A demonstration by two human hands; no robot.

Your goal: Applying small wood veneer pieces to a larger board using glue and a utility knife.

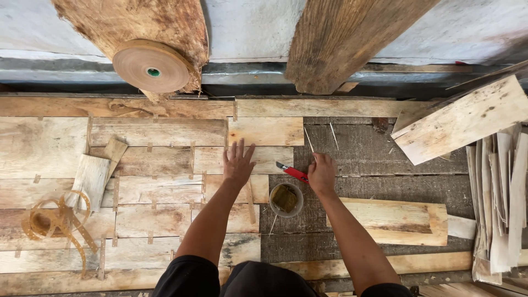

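Between spread left hand (pixel 238 163) and knife-gripping right hand (pixel 322 172), bowl (pixel 286 199) holds brownish paste.

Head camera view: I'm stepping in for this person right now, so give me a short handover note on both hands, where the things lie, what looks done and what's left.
Left hand: open, flat on the veneer sheets, fingers spread near their right edge.
Right hand: closed on a red utility knife, its tip pointing left toward the sheet edge.
Small cup with brownish content stands between the forearms.
Tape roll leans by the wall; loose tape coil lies far left.
Done: many veneer pieces lie joined by short tape strips.
Left: loose veneer strips at right are not yet joined; another veneer piece lies by the right forearm.
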